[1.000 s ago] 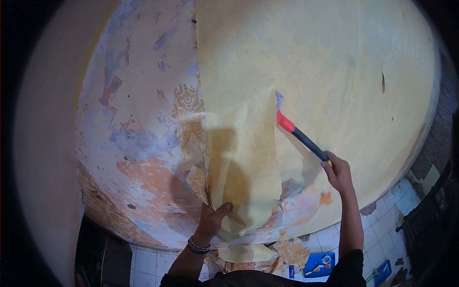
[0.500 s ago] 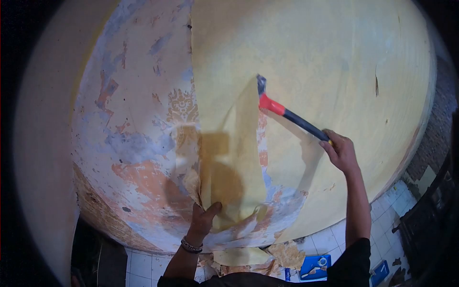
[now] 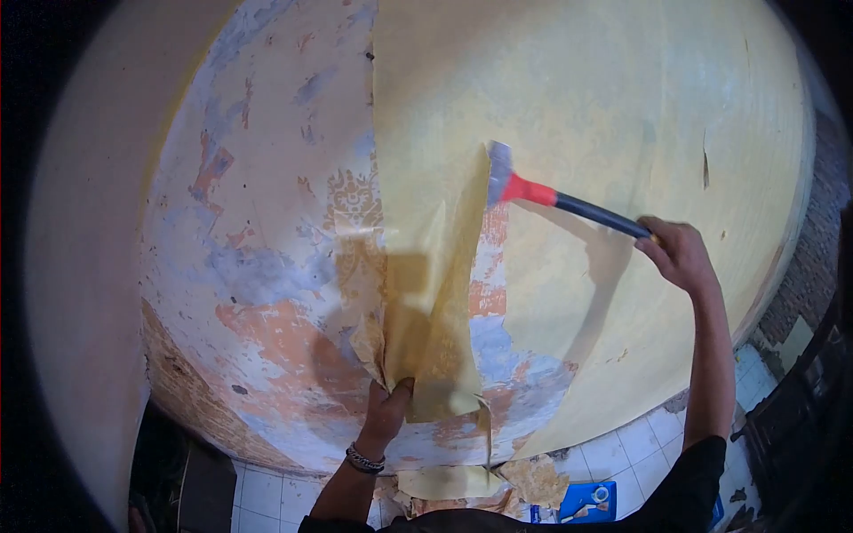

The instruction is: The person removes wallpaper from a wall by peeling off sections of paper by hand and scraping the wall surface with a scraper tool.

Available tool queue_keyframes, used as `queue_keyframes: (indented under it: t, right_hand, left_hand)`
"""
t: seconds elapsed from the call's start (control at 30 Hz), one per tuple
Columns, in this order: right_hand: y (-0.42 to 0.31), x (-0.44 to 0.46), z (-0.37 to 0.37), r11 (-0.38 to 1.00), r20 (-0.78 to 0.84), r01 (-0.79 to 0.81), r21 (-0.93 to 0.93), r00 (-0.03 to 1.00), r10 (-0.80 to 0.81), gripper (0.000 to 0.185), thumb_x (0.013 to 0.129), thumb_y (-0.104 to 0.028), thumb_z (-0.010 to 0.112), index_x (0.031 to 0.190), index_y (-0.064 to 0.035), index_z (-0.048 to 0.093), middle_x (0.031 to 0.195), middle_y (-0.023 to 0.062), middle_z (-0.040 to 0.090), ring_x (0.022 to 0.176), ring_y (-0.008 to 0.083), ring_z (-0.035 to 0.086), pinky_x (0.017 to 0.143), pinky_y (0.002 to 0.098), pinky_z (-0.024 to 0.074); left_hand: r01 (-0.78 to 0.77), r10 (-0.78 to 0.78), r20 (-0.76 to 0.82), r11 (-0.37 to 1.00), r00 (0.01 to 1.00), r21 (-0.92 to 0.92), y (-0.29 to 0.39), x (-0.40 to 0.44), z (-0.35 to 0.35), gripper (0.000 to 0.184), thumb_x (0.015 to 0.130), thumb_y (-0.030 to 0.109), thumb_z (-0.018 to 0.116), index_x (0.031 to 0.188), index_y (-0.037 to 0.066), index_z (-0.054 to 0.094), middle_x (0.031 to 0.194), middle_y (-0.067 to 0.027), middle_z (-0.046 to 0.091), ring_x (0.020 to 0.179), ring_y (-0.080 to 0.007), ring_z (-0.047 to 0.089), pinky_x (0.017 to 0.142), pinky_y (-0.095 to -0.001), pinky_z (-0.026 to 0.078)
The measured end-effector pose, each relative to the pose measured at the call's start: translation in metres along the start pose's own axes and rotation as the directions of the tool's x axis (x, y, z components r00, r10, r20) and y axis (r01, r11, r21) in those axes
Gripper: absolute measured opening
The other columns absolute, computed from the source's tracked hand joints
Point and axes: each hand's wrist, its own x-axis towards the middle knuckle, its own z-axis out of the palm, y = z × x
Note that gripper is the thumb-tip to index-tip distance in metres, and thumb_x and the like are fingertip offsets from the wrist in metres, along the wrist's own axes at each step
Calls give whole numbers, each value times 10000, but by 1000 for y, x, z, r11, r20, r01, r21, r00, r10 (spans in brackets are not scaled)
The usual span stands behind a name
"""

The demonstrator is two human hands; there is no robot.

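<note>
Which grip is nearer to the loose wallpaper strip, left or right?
Left. The left grip is on the lower left edge of the wallpaper strip; the right grip is off to the strip's right, around the scraper handle.

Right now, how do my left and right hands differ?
The left hand grips the peeling wallpaper; the right hand grips the scraper.
The left hand is lower in view; the right hand is higher.
A bracelet circles the left hand's wrist; none shows by the right hand.
Both are bare.
</note>
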Motion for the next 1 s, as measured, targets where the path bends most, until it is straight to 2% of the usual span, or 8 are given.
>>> queue_keyframes:
  t: [0.17, 0.47, 0.53, 0.6, 0.73, 0.83, 0.93, 1.0]
  right_hand:
    - [-16, 27, -11, 992, -96, 130, 3, 987, -129, 316, 863, -323, 650, 1046, -66, 663, 707, 156, 623, 681, 341, 626, 642, 412, 483]
    - [-28, 36, -5, 992, -25, 110, 62, 994, -108, 345, 858, -316, 671, 1047, -27, 658, 684, 175, 598, 614, 331, 589, 586, 388, 451]
    - [-22, 30, -5, 990, -52, 139, 28, 989, -138, 341, 861, -322, 671, 1034, -28, 664, 668, 165, 601, 596, 319, 590, 574, 390, 448]
    - [-20, 30, -21, 999, 67, -12, 31, 998, 10, 357, 865, -375, 644, 1024, -56, 660, 680, 148, 625, 645, 348, 617, 605, 403, 473]
    - [-41, 51, -5, 994, -35, 109, -15, 993, -109, 316, 871, -367, 635, 995, -78, 662, 691, 150, 631, 660, 344, 622, 604, 409, 468]
    - [-26, 41, -1, 992, -26, 130, -2, 991, -130, 329, 872, -393, 634, 988, -86, 652, 679, 147, 622, 673, 353, 623, 619, 425, 476]
    - [-21, 42, 1, 985, -89, 169, -39, 981, -172, 321, 871, -395, 633, 956, -86, 645, 666, 141, 617, 667, 358, 620, 618, 430, 477]
    - [-29, 38, 6, 984, -96, 167, -57, 980, -172, 320, 870, -398, 633, 933, -84, 640, 660, 139, 616, 663, 359, 619, 616, 432, 478]
  left_hand:
    - [-42, 44, 18, 989, 999, -142, -4, 0, 10, 380, 958, 65, 513, 1322, -34, 462, 1215, -75, 582, 1071, -155, 559, 908, -297, 465]
    - [-49, 49, -25, 998, 999, -38, -1, -6, -10, 367, 961, 47, 474, 1324, -7, 477, 1189, -53, 579, 1035, -121, 543, 872, -265, 451]
    - [11, -12, 40, 1000, 999, 26, -6, -1, -32, 356, 959, 48, 467, 1312, 6, 487, 1087, -14, 589, 915, -84, 540, 765, -239, 455]
    - [-37, 37, -3, 999, 999, 18, 3, -2, -27, 347, 958, 47, 463, 1302, 12, 494, 1031, 5, 582, 857, -68, 527, 710, -229, 441]
    - [-51, 52, 7, 998, 999, -29, -5, -1, -26, 334, 955, 40, 452, 1284, 25, 506, 937, 36, 576, 761, -41, 509, 626, -221, 420]
    - [54, -54, 1, 998, 999, -16, -12, 0, -39, 324, 950, 34, 455, 1268, 35, 516, 972, 19, 596, 790, -49, 533, 661, -225, 437]
    - [-62, 48, -95, 987, 994, -151, 19, -1, -19, 291, 941, 50, 476, 1226, 22, 530, 1004, -10, 611, 840, -75, 566, 708, -240, 467]
    - [22, -29, -39, 985, 999, -170, -2, 7, -40, 302, 934, 61, 489, 1231, 16, 525, 1026, -22, 610, 871, -94, 576, 735, -247, 478]
